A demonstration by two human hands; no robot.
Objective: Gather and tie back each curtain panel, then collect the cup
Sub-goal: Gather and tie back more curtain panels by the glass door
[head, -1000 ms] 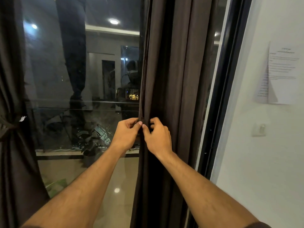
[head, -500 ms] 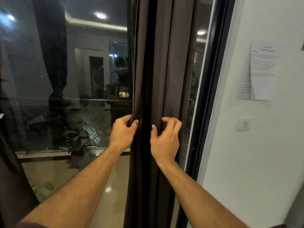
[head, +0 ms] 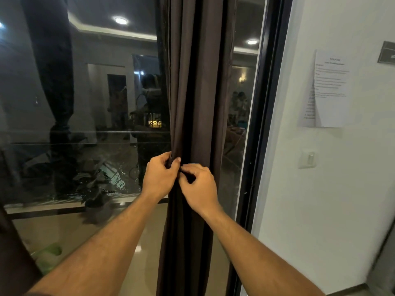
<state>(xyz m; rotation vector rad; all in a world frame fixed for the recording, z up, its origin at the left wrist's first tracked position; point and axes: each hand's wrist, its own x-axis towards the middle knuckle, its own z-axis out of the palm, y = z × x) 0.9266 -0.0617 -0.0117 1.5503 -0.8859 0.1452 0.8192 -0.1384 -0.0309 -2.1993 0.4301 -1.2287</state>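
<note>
Left hand [head: 159, 176] curled round the front edge of the curtain [head: 198, 99], thumb and fingers pinching the folds. Right hand [head: 199, 186] just beside it, fingertips nipped on the same dark cloth or perhaps a thin tie; too dark to tell which. Both forearms reaching up and forward, wrists nearly touching. Gathering step, apparently, with tying yet to come: calls for bunching the remaining pleats toward the window frame [head: 263, 124] and holding them tight. No cup in view.
</note>
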